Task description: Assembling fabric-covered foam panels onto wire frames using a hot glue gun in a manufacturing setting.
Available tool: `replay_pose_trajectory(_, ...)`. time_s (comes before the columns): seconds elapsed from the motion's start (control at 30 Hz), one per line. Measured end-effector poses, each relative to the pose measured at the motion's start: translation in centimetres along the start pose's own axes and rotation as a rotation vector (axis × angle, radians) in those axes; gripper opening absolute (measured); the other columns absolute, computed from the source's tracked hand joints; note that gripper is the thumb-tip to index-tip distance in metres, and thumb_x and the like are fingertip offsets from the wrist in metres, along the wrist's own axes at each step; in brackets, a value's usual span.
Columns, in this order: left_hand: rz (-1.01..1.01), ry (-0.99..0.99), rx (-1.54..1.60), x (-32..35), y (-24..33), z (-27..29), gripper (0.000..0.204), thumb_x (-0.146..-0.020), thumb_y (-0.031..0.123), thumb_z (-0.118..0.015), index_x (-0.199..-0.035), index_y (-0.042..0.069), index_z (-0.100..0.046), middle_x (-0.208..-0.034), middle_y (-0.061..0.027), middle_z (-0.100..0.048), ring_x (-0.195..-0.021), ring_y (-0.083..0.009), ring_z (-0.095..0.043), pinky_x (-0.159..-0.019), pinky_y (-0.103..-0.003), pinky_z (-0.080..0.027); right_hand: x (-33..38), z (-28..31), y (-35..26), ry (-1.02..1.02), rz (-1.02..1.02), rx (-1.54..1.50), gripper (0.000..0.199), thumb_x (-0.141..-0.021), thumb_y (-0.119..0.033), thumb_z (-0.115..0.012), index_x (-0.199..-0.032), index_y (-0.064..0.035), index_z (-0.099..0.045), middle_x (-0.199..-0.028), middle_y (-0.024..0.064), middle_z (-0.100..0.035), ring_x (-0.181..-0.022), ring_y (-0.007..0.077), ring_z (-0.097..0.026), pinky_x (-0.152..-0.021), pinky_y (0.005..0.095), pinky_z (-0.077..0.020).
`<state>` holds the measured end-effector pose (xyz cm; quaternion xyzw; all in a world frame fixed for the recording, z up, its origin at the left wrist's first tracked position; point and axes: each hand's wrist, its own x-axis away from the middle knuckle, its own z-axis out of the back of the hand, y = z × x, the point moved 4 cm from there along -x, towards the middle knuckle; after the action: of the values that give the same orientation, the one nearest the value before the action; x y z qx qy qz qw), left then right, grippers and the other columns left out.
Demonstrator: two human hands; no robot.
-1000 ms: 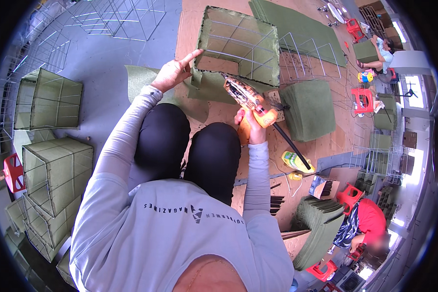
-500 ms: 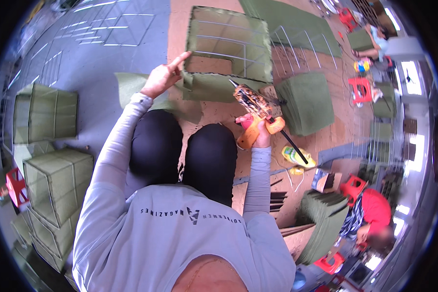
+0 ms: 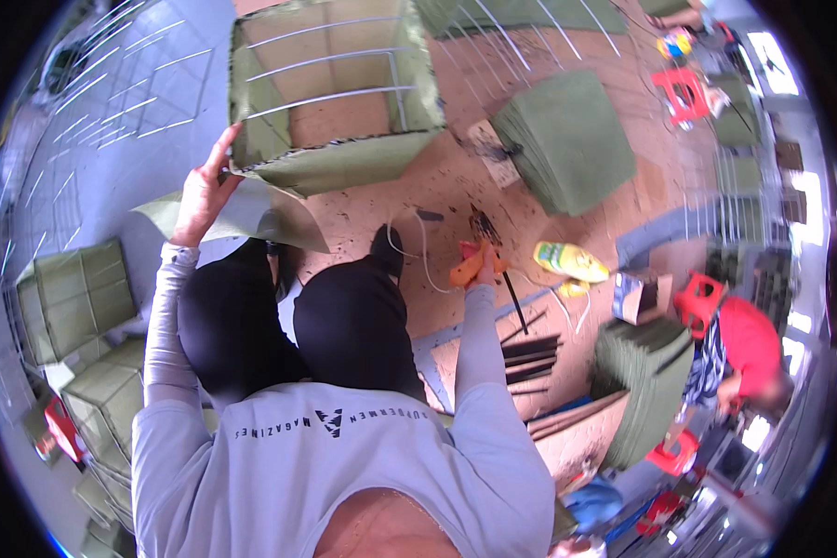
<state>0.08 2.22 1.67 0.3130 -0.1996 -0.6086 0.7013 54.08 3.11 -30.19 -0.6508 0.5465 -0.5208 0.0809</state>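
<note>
My left hand [image 3: 203,197] has its index finger stretched out against the near left corner of a box [image 3: 363,166], a wire frame covered with green fabric, its open side facing up. Dark glue-like marks run along the box's rim. In my right hand [image 3: 482,272] is an orange glue gun [image 3: 465,272], with a black glue stick [image 3: 516,302] poking out behind. The gun's stained front end is low by the floor board, apart from the box. A loose green sheet [image 3: 284,219] lies under my left forearm, near my knees.
A stack of green sheets [image 3: 572,139] lies right of the box. A yellow bottle [image 3: 567,260] and a white cable [image 3: 425,251] are on the floor. Finished-looking green boxes [image 3: 79,298] stand at left. A person in red [image 3: 749,349] sits at right beside another sheet stack [image 3: 646,381].
The glue gun has moved down and away from the box's near edge. My left hand is now at the box's near left corner instead of partway along its left side. The view has shifted.
</note>
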Motion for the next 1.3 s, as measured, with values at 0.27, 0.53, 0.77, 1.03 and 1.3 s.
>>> replay_pose_trajectory(0.27,0.132,-0.001,-0.085,2.0,-0.8,4.6,0.091,-0.064,0.002,-0.073,-0.141,0.021,-0.027,-0.101,-0.008,-0.061,-0.072,-0.0266,-0.058,-0.069,-0.035,-0.048,0.2,-0.5,2.4,0.149,-0.242,0.131,0.068,-0.076,-0.068,-0.052,-0.121,-0.0173,-0.048,-0.102,0.0094,-0.06,-0.097,0.0264,-0.057,-0.084,0.0443,-0.0467)
replay_pose_trajectory(0.53,0.04,0.148,-0.164,3.3,-2.5,17.6,0.027,-0.075,0.004,-0.066,-0.102,0.003,-0.064,-0.08,-0.0124,-0.066,-0.066,-0.0151,-0.062,-0.067,-0.028,-0.049,-0.5,-2.8,-9.7,0.017,0.324,1.351,0.04,-0.082,-0.042,-0.058,-0.079,-0.0023,-0.066,-0.069,0.0047,-0.062,-0.062,0.0161,-0.056,-0.058,0.0303,-0.0448)
replay_pose_trajectory(0.77,-0.577,-0.028,-0.427,-2.6,9.9,25.6,0.016,-0.076,0.008,-0.066,-0.091,0.004,-0.067,-0.079,-0.0114,-0.066,-0.067,-0.025,-0.064,-0.063,-0.032,-0.05,29.1,-51.0,-15.7,-1.056,0.981,0.855,0.07,-0.069,-0.007,-0.076,-0.129,-0.004,-0.041,-0.128,0.0155,-0.048,-0.118,0.0233,-0.047,-0.099,0.0419,-0.0371)
replay_pose_trajectory(1.03,-0.519,0.043,-0.828,-10.3,14.1,29.4,0.017,-0.072,0.012,-0.065,-0.087,0.004,-0.065,-0.076,-0.0112,-0.064,-0.072,-0.0282,-0.063,-0.068,-0.037,-0.049,29.7,-68.0,-14.0,-0.974,1.505,1.19,0.018,-0.077,-0.024,-0.065,-0.085,-0.0079,-0.066,-0.075,0.0148,-0.064,-0.074,0.0323,-0.062,-0.068,0.0407,-0.0484)
replay_pose_trajectory(1.3,-0.71,0.6,-0.742,-21.1,16.5,28.8,0.012,-0.076,0.018,-0.056,-0.071,0.009,-0.063,-0.072,-0.0117,-0.062,-0.074,-0.0284,-0.061,-0.071,-0.038,-0.048,28.1,-69.5,-28.5,-0.29,2.364,1.172,0.021,-0.071,-0.006,-0.066,-0.091,-0.0138,-0.068,-0.085,0.0055,-0.067,-0.076,0.0214,-0.064,-0.065,0.0323,-0.0478)
